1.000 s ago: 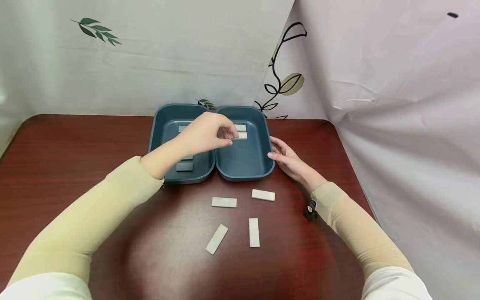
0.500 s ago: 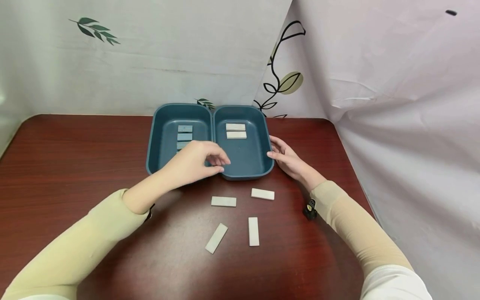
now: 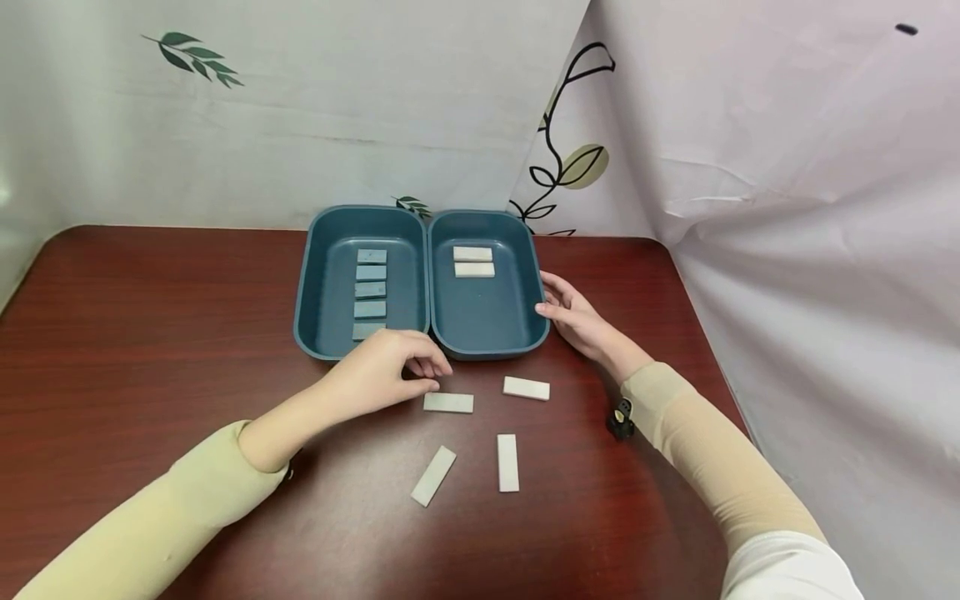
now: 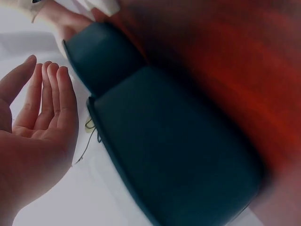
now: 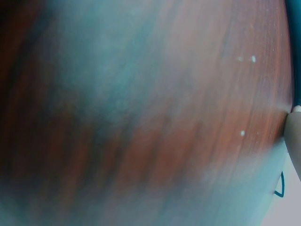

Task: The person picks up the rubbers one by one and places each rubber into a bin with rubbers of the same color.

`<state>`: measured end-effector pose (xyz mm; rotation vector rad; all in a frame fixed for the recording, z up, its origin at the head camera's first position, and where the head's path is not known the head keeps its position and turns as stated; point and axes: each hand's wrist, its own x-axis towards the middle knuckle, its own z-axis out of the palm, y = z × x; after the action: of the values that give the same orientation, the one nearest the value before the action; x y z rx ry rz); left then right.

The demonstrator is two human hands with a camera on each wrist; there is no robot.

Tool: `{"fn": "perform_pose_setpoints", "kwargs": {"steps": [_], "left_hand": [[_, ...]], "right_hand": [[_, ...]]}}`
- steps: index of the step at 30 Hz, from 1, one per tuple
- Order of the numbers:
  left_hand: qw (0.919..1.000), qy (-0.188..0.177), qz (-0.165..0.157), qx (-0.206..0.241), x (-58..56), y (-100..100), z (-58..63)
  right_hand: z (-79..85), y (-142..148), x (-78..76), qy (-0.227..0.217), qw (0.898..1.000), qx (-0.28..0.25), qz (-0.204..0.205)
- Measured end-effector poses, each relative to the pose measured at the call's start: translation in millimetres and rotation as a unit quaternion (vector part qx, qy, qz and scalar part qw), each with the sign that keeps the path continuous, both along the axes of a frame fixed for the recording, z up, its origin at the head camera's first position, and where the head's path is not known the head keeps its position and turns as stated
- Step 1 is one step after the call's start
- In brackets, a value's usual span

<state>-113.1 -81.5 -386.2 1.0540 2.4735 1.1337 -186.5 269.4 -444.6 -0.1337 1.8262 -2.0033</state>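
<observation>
My left hand (image 3: 382, 371) hovers with loosely bent fingers above a pale, domino-like tile (image 3: 448, 403) on the table. Nothing shows between its thumb and fingers, and the left wrist view agrees. Over on the right, my right hand (image 3: 581, 325) holds the outer wall of the right blue tray (image 3: 487, 321), thumb over the rim and fingers outside. Two white tiles (image 3: 473, 270) lie in that tray near its back. The left blue tray (image 3: 326, 317) contains a column of several blue-grey tiles (image 3: 371, 289); my left hand partly covers the front one.
Three more pale tiles lie on the table: one near the right tray (image 3: 527, 388), one upright in view (image 3: 507, 462) and one slanted (image 3: 433, 477). The two trays stand side by side near the back edge, before a white patterned cloth (image 3: 337, 125).
My left hand has come from above the right tray, back toward the front left, to the nearest table tile. It leaves the tiles in both trays uncovered. My right hand stays put.
</observation>
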Motion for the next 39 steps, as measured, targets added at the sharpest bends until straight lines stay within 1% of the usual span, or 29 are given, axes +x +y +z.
{"fn": "perform_pose_setpoints", "kwargs": {"steps": [9, 12, 18, 21, 26, 31, 39], "left_hand": [[0.9994, 0.010, -0.030, -0.014, 2.4, 8.1, -18.1], [0.9991, 0.014, -0.034, -0.022, 3.5, 11.0, -21.8], [0.9979, 0.031, -0.031, -0.049, 4.3, 16.1, -26.7], [0.9972, 0.035, -0.034, -0.057, 3.7, 19.0, -28.6], [0.9956, 0.047, -0.043, -0.068, 1.1, 23.5, -35.2], [0.9939, 0.048, -0.052, -0.085, -1.3, 26.0, -40.1], [0.9928, 0.042, -0.058, -0.096, -2.8, 25.8, -41.2]], "right_hand": [[-1.0, 0.7, 0.2, 0.000, 1.000, -0.004, -0.001], [-1.2, 0.5, -0.1, -0.001, 1.000, -0.005, -0.001], [-0.9, 0.4, -0.8, 0.002, 1.000, 0.002, 0.004], [-0.1, 0.1, -0.2, -0.001, 1.000, 0.003, 0.002], [-1.0, 0.7, -0.6, -0.004, 1.000, 0.002, 0.000], [-1.8, 1.0, -0.9, -0.001, 1.000, 0.005, 0.000], [-1.1, 0.7, -0.6, 0.005, 1.000, 0.007, 0.004]]}}
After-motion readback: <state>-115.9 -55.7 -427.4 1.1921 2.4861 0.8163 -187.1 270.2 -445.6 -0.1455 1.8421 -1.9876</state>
